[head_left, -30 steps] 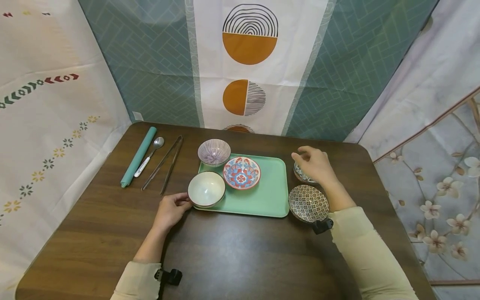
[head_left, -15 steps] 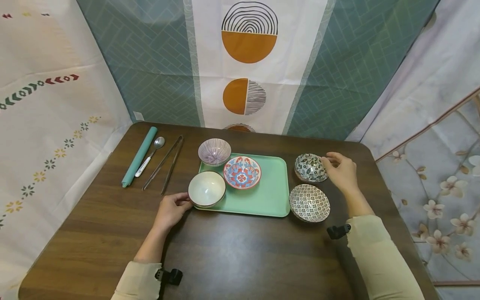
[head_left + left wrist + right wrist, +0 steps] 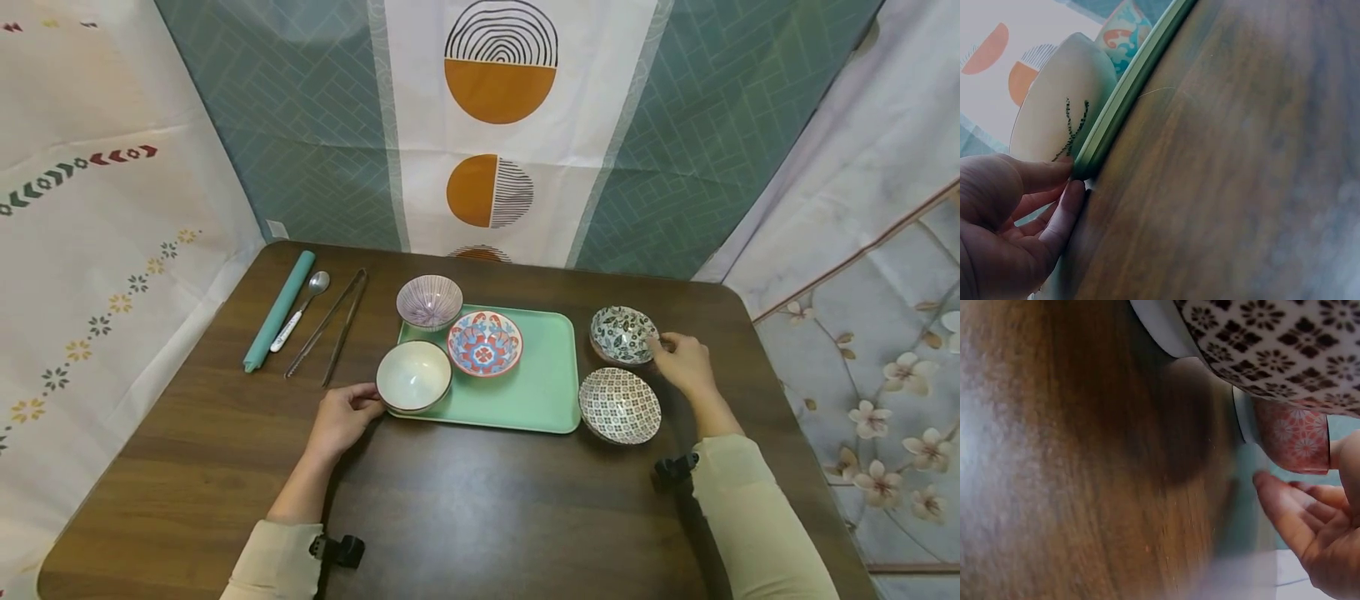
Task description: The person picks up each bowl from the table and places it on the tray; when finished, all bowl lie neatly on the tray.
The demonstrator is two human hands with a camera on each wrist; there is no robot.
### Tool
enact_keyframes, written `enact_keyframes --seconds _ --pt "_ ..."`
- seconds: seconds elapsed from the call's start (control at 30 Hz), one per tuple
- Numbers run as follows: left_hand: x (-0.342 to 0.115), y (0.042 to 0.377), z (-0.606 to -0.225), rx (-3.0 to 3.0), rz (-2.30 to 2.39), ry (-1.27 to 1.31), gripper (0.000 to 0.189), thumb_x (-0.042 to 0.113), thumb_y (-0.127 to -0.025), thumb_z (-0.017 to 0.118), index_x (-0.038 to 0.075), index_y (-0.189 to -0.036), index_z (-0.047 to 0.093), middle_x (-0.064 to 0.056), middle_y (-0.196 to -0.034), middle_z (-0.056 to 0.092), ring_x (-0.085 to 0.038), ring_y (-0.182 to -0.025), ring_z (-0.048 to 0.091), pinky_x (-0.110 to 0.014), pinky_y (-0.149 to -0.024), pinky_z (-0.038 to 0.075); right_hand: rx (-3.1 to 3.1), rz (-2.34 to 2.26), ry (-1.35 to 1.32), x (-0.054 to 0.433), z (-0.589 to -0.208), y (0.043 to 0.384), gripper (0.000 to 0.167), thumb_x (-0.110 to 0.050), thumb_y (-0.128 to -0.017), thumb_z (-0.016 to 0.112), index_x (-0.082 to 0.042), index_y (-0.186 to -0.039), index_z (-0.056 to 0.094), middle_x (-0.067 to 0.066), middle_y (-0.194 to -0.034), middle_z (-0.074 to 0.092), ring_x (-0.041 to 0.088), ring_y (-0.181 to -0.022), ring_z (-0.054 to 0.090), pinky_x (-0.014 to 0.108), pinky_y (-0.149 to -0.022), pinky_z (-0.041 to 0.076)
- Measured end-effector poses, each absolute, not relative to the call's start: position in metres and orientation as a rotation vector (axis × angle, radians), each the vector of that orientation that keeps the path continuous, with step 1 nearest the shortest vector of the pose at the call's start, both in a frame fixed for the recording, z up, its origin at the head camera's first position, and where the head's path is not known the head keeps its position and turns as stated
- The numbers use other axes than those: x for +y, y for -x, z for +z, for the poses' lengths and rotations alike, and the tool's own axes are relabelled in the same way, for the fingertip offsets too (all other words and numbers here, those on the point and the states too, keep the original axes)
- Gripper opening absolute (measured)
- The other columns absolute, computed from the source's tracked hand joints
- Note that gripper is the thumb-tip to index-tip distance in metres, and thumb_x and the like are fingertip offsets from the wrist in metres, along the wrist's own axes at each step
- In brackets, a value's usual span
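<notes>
In the head view, my left hand [image 3: 347, 422] is at the near-left corner of the green tray [image 3: 543, 400]. The left wrist view shows its thumb and a finger pinching the tray's corner, right beside the cream bowl [image 3: 414, 377]. On the right, my right hand [image 3: 685, 364] is at the rim of the small leaf-patterned bowl [image 3: 621, 333], whose outside is red [image 3: 1294, 437]. Its thumb meets the rim; the other fingers [image 3: 1288, 509] extend below the bowl's side, apart from it. The brown-patterned bowl [image 3: 619, 406] stands in front of that bowl, against the tray's right edge.
On the tray sits a red-and-blue bowl [image 3: 484, 343]. A purple-striped bowl [image 3: 429, 302] overlaps the tray's far-left corner. Tongs [image 3: 345, 329], a spoon [image 3: 300, 312] and a rolled teal cloth [image 3: 279, 312] lie to the left on the brown table [image 3: 465, 508].
My right hand has moved from over the leaf-patterned bowl to its right side, then lowered to the rim. My left hand stays at the tray corner.
</notes>
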State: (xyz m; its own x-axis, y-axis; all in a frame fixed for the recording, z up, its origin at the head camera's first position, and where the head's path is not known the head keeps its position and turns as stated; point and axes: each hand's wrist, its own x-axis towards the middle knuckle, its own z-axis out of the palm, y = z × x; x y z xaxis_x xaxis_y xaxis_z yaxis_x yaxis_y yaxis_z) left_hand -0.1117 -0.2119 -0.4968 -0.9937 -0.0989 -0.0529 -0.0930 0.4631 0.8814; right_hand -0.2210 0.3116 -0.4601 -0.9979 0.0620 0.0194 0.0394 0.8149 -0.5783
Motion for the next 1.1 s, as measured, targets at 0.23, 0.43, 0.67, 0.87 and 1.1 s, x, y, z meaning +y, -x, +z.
enact_keyframes --seconds 0.23,0.43,0.67,0.87,1.1 --pt "-0.211 0.113 -0.495 -2.690 -1.618 -0.166 0.029 -0.001 -0.090 0.073 -0.013 -0.116 0.069 -0.022 -0.098 0.074 -0.026 -0.087 0.072 -0.017 -0.067 0.051 -2.922 1.014 0.056 0.311 -0.461 0.222 0.038 -0.019 -0.104 0.046 0.009 -0.102 0.071 0.013 -0.072 0.074 0.038 -0.078 0.074 0.054 -0.084 0.051" --pt "-0.211 0.114 -0.495 -2.693 -1.623 -0.159 0.030 0.000 -0.090 0.073 -0.013 -0.117 0.068 -0.022 -0.099 0.074 -0.026 -0.088 0.072 -0.018 -0.067 0.051 -2.876 1.096 0.059 0.310 -0.453 0.225 0.037 -0.016 -0.104 0.046 0.012 -0.101 0.071 0.014 -0.071 0.074 0.023 -0.065 0.073 0.037 -0.069 0.057" --pt "-0.213 0.112 -0.494 -2.690 -1.629 -0.164 0.030 -0.001 -0.091 0.072 -0.014 -0.117 0.068 -0.023 -0.099 0.073 -0.025 -0.087 0.071 -0.017 -0.067 0.051 -2.826 1.288 0.029 0.297 -0.430 0.235 0.038 -0.015 -0.105 0.046 0.017 -0.112 0.065 0.025 -0.082 0.073 0.009 -0.057 0.070 0.027 -0.059 0.058" --pt "-0.213 0.111 -0.494 -2.694 -1.636 -0.186 0.031 -0.001 -0.091 0.072 -0.014 -0.118 0.067 -0.023 -0.100 0.073 -0.024 -0.087 0.071 -0.017 -0.067 0.051 -2.849 1.374 -0.024 0.275 -0.410 0.243 0.037 -0.013 -0.105 0.046 0.018 -0.117 0.063 0.031 -0.094 0.071 0.006 -0.058 0.069 0.027 -0.061 0.058" --pt "-0.213 0.111 -0.494 -2.698 -1.626 -0.183 0.030 -0.001 -0.091 0.072 -0.014 -0.118 0.068 -0.023 -0.101 0.073 -0.026 -0.088 0.072 -0.017 -0.067 0.051 -2.955 1.403 -0.077 0.244 -0.407 0.254 0.035 -0.010 -0.106 0.045 0.018 -0.121 0.061 0.032 -0.096 0.070 0.014 -0.065 0.072 0.029 -0.065 0.059"
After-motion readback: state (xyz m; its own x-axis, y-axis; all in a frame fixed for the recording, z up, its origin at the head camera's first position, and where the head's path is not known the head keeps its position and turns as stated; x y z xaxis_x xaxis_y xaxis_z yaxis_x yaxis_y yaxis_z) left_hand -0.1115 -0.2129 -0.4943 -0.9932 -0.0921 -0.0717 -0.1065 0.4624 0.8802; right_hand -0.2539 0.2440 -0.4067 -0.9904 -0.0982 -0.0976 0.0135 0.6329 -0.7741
